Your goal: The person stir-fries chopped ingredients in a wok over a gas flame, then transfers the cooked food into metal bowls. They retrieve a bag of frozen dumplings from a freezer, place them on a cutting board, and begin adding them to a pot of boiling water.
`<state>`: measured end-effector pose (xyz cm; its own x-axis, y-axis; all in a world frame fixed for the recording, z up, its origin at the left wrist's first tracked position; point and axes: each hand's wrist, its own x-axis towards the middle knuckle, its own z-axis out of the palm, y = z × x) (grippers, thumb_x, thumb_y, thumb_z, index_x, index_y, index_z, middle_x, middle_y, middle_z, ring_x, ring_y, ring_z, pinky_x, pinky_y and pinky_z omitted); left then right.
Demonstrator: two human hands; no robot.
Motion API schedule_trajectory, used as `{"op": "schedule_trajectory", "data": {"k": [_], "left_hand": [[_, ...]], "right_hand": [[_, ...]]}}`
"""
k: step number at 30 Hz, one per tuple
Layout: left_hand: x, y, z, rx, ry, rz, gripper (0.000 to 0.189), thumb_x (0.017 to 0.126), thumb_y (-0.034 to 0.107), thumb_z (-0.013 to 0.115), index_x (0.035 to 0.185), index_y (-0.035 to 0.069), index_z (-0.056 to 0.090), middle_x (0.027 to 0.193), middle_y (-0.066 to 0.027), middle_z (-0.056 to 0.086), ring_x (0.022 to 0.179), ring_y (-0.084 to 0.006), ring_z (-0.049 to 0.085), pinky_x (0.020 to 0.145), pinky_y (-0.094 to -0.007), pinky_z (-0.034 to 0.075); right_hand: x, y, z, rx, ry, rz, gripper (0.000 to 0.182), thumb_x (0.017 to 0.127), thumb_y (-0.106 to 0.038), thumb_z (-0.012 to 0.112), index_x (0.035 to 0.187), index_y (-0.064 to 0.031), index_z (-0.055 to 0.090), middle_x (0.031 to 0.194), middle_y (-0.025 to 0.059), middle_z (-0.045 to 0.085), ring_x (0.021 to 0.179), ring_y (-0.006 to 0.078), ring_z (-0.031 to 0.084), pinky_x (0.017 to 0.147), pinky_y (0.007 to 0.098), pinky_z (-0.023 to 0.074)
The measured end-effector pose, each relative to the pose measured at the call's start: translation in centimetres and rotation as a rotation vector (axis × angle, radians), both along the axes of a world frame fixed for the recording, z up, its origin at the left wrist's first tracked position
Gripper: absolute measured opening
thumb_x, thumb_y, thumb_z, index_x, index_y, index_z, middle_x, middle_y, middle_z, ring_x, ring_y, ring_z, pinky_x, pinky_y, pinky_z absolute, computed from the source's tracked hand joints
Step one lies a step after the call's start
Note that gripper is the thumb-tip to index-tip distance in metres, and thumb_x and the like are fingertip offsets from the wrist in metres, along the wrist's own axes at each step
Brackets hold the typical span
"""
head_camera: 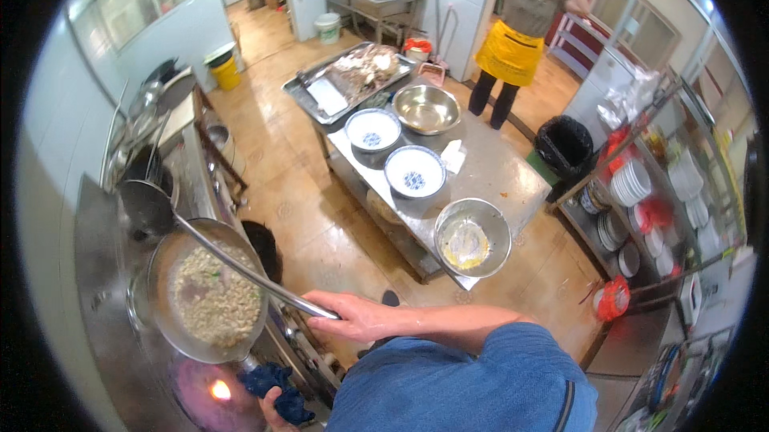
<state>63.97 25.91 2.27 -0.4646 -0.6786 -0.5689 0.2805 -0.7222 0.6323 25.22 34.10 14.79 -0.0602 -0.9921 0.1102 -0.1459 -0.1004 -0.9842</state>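
Note:
My right hand [354, 316] is closed around the handle end of a long metal ladle [240, 276]. The ladle's dark round bowl is above the left rim of a wok [157, 312]. Finely chopped pale food [216, 306] with a few green bits lies in the wok. At the bottom, my left hand [276, 411] grips a dark blue cloth [276, 390] beside the wok's lower rim, where the wok's handle seems covered. Close by, a flame [220, 390] burns in the stove, below the wok in the picture.
A steel table [480, 149] bears patterned bowls [414, 172], metal basins [473, 236] and a loaded tray [354, 77]. Beyond it stands a person in a yellow apron [507, 53], one arm stretched out. Shelves of plates [631, 182] and a black-lined bin [563, 146] are at the right.

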Motion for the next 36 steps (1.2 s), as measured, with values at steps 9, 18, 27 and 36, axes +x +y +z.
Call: {"op": "schedule_trajectory", "data": {"k": [9,18,27,36], "left_hand": [[-25.3,-7.7,7.2,-0.083,0.120,-0.415,0.058,0.075,0.017,0.067,0.128,-0.001,0.054,0.104,-0.0142,0.067,0.067,-0.0228,0.066,0.057,-0.0353,0.058],[-38.8,-17.2,6.7,-0.168,-0.014,-0.743,0.048,0.078,0.011,0.074,0.123,0.001,0.061,0.099,-0.0081,0.068,0.081,-0.0192,0.067,0.070,-0.0334,0.057],[-48.7,-26.3,4.2,-0.215,-0.004,-1.036,0.025,0.082,0.011,0.074,0.104,0.005,0.067,0.087,-0.0054,0.066,0.075,-0.0172,0.066,0.066,-0.0326,0.055],[-52.7,-32.8,4.1,-0.180,0.030,-1.218,0.036,0.080,0.011,0.071,0.115,0.003,0.065,0.093,-0.0043,0.066,0.079,-0.0161,0.065,0.071,-0.0321,0.055]], "right_hand": [[-13.0,3.6,1.1,0.308,0.073,-0.409,0.044,0.102,-0.033,0.057,0.136,-0.0054,0.050,0.074,0.0124,0.063,0.060,0.0205,0.059,0.061,0.0373,0.0504],[-19.4,3.4,1.3,0.416,0.454,-0.887,0.045,0.101,-0.022,0.058,0.141,-0.0039,0.047,0.078,0.0264,0.064,0.071,0.0317,0.067,0.068,0.0482,0.0490],[-19.5,-7.1,-0.3,0.201,-1.445,-0.698,0.036,0.107,-0.025,0.047,0.131,0.0017,0.048,0.071,-0.0033,0.038,0.047,0.0028,0.032,0.033,0.0194,0.0275],[-18.0,-9.2,4.2,0.142,-1.391,-0.925,0.036,0.107,-0.023,0.046,0.131,0.0042,0.048,0.072,-0.0026,0.038,0.046,0.0021,0.032,0.031,0.0181,0.0272]]}}
